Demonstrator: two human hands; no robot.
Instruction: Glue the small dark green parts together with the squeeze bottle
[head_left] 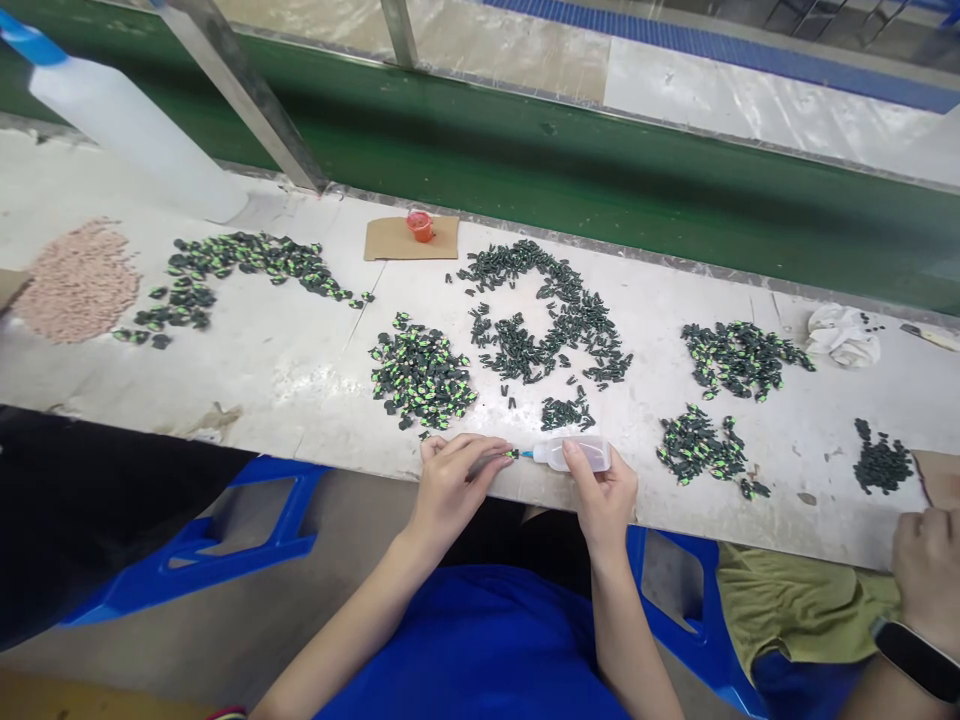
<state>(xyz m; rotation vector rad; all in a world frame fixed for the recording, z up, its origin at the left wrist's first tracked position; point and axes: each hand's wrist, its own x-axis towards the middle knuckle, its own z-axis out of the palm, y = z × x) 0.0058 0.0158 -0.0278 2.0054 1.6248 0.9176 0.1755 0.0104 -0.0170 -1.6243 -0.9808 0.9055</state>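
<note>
My left hand point(459, 482) is closed at the table's front edge, pinching a small black and green piece point(511, 454) at its fingertips. In my right hand point(606, 492) is a translucent squeeze bottle point(551, 454), lying sideways with its blue nozzle pointing left, right by the small piece. Whether the nozzle touches the piece is too small to tell. Just behind my left hand lies a pile of black and green pieces point(421, 375). Small dark parts point(521, 345) are spread behind the bottle, with a little cluster of them point(568, 412) closest to it.
A large white bottle point(135, 140) and pink pieces point(79, 285) are at the left. A red cup point(421, 227) stands on cardboard point(382, 240). More piles point(742, 358) and a white cloth point(844, 335) lie right. Another person's hand point(930, 570) rests at the right edge.
</note>
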